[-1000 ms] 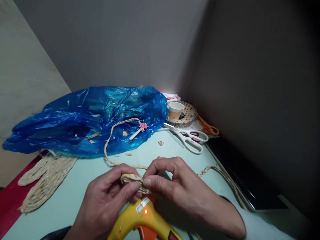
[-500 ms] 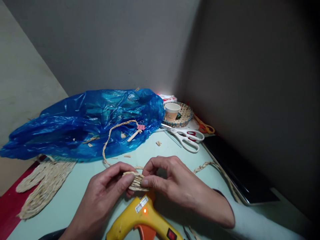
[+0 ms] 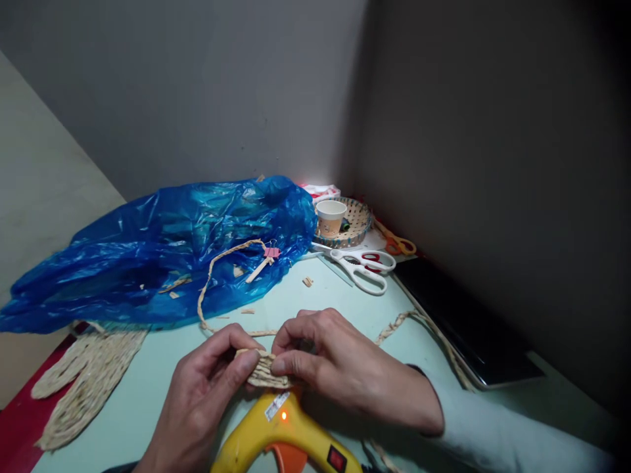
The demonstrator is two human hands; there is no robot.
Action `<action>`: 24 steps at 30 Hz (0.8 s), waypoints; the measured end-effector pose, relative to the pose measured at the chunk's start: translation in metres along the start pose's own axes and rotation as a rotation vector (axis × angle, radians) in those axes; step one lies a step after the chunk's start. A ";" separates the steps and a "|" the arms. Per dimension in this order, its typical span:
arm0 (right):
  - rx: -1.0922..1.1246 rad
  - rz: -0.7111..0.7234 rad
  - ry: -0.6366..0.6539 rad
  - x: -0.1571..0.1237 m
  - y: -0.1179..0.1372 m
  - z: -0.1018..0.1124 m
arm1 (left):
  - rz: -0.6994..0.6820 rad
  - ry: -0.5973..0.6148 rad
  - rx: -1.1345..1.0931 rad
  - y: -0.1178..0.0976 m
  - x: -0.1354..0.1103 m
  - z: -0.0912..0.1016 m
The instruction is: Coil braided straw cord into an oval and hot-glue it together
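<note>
A small piece of coiled straw braid [image 3: 267, 372], its rows lying side by side, is held between both hands. My left hand [image 3: 204, 387] pinches its left end with thumb and fingers. My right hand [image 3: 338, 364] grips the right end, thumb in front. Just below them lies a yellow hot glue gun [image 3: 256, 430] with an orange trigger and a lit orange light; the hands partly cover its nozzle end. A straw cord [image 3: 203, 299] loops from behind the hands up to a pink binder clip [image 3: 271, 252] on a blue plastic bag [image 3: 197, 217].
White-handled scissors [image 3: 362, 269], orange-handled scissors [image 3: 401, 244] and a paper cup [image 3: 330, 220] in a woven basket [image 3: 362, 217] stand at the back. A black tablet-like slab [image 3: 458, 322] lies right, beside more braid [image 3: 394, 325]. A larger flat straw piece [image 3: 93, 374] lies left. Walls rise behind.
The view has shifted slightly. Both hands keep their pinch on the straw piece, which sits a little lower and more to the left in the picture.
</note>
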State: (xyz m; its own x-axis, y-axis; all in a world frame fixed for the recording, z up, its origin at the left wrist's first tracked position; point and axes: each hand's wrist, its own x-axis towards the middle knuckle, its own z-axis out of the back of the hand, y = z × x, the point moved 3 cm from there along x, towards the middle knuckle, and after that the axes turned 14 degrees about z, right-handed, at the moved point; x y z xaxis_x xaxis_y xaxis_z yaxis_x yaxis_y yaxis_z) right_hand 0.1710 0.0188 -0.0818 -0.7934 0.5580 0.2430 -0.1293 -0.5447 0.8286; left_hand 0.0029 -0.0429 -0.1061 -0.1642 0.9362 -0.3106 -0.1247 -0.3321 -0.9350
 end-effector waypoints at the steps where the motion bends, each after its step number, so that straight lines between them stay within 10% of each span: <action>1: -0.035 0.012 0.010 0.000 0.000 0.002 | 0.013 -0.004 -0.052 0.001 0.001 0.001; 8: 0.002 0.066 0.003 0.000 0.011 0.018 | -0.010 -0.100 -0.074 -0.001 0.006 0.004; 16: 0.297 0.163 -0.551 0.007 -0.011 0.053 | 0.026 -0.172 -0.199 -0.002 0.012 0.013; 24: 0.150 0.126 -0.425 0.003 -0.003 0.053 | 0.101 -0.121 -0.419 0.000 0.010 0.017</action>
State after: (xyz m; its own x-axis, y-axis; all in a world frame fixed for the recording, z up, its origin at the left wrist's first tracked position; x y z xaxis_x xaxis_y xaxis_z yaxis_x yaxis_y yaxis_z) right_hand 0.2006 0.0558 -0.0569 -0.4797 0.7170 0.5057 0.0647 -0.5459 0.8353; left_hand -0.0150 -0.0353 -0.1064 -0.2721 0.8728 -0.4052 0.3008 -0.3228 -0.8974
